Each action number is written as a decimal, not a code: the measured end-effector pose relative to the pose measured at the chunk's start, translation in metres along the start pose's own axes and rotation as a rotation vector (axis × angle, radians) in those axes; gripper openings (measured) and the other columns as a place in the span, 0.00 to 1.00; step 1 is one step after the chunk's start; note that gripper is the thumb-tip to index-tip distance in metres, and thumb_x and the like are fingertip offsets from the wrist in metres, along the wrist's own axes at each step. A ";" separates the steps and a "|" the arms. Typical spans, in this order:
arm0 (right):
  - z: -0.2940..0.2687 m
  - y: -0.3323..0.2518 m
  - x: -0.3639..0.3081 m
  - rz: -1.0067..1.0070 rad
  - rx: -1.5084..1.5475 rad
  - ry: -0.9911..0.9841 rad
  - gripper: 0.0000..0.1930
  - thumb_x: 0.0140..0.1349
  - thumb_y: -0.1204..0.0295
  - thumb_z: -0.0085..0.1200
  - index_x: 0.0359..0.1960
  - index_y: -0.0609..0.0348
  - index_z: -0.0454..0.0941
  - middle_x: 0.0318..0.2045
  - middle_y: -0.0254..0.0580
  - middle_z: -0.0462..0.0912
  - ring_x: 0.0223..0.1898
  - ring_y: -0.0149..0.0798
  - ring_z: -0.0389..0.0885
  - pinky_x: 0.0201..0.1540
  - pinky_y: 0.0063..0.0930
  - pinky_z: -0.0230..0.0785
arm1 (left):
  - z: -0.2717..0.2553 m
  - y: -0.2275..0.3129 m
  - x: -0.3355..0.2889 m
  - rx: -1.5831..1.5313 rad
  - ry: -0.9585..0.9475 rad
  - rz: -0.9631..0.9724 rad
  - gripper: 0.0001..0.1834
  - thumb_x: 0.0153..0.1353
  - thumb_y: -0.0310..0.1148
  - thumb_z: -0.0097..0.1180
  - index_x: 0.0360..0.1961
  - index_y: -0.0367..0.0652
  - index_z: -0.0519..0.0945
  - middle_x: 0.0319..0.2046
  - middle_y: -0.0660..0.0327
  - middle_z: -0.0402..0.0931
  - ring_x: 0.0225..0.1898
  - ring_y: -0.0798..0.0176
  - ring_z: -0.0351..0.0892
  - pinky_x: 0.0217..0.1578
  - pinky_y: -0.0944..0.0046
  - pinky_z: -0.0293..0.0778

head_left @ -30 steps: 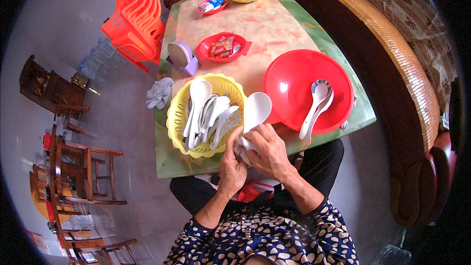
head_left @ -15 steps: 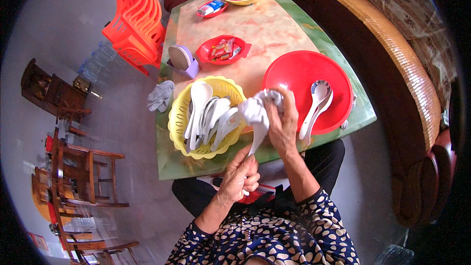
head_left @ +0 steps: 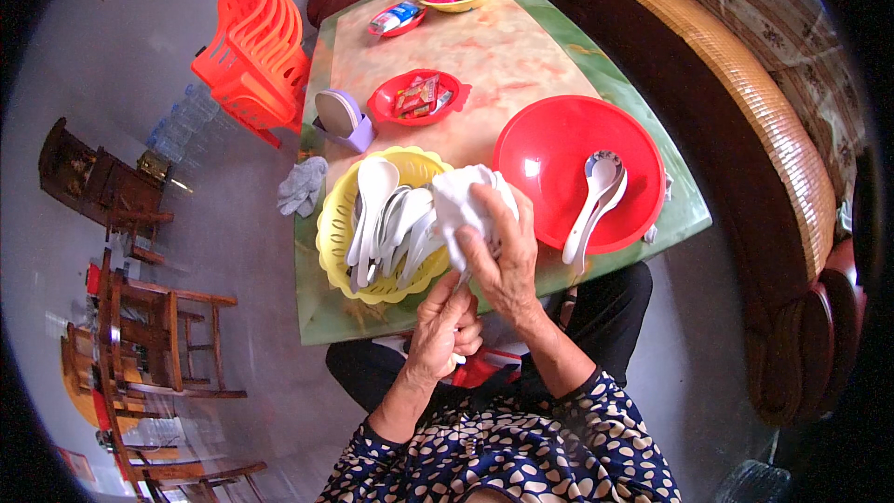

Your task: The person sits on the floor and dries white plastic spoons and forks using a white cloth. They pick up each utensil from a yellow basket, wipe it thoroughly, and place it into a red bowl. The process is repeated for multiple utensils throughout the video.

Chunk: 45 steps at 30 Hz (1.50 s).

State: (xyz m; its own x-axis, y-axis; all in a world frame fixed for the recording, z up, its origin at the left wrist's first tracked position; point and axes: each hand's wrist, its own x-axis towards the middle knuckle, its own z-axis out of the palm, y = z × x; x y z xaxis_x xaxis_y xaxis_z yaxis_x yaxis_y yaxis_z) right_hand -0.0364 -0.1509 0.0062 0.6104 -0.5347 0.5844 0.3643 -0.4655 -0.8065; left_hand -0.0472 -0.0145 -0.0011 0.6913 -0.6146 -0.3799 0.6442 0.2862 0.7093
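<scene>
My left hand (head_left: pixel 445 328) is closed around the handle of a white spoon (head_left: pixel 458 359), whose end shows below my fist. My right hand (head_left: pixel 509 265) grips a white cloth (head_left: pixel 454 197) wrapped over the spoon's bowl, which is hidden. Left of the cloth, a yellow slotted basket (head_left: pixel 328 247) holds several white spoons (head_left: pixel 377 186) and other pieces of cutlery. To the right is a large round red tray (head_left: pixel 540 149). Two spoons (head_left: pixel 596 200) lie nested on it, the upper one with a dark-patterned bowl.
Farther back stand a red dish (head_left: pixel 380 104) of small packets, a purple holder (head_left: pixel 358 138) with round discs, and a yellow bowl (head_left: pixel 458 6) of toy blocks. A grey glove (head_left: pixel 303 186) lies at the table's left edge. Orange chairs (head_left: pixel 250 56) are stacked beyond; a sofa (head_left: pixel 708 177) runs along the right.
The cloth and my right hand have moved left and slightly down the spoon, covering the part that showed before. My left hand keeps its grip on the handle.
</scene>
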 end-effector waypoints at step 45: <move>-0.001 -0.003 -0.013 -0.235 -0.205 0.152 0.15 0.49 0.83 0.53 0.40 0.59 0.80 0.45 0.56 0.71 0.43 0.51 0.75 0.44 0.36 0.70 | 0.001 -0.004 0.002 0.161 0.085 0.112 0.14 0.67 0.38 0.48 0.52 0.57 0.73 0.19 0.74 0.59 0.16 0.80 0.50 0.14 0.80 0.49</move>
State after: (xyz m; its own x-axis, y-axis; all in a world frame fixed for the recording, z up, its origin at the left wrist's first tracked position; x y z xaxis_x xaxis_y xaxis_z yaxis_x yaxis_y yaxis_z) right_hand -0.0464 -0.1435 0.0009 0.4088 -0.4882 0.7710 0.3243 -0.7120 -0.6228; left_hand -0.0483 -0.0180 -0.0039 0.7853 -0.5194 -0.3370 0.5056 0.2237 0.8333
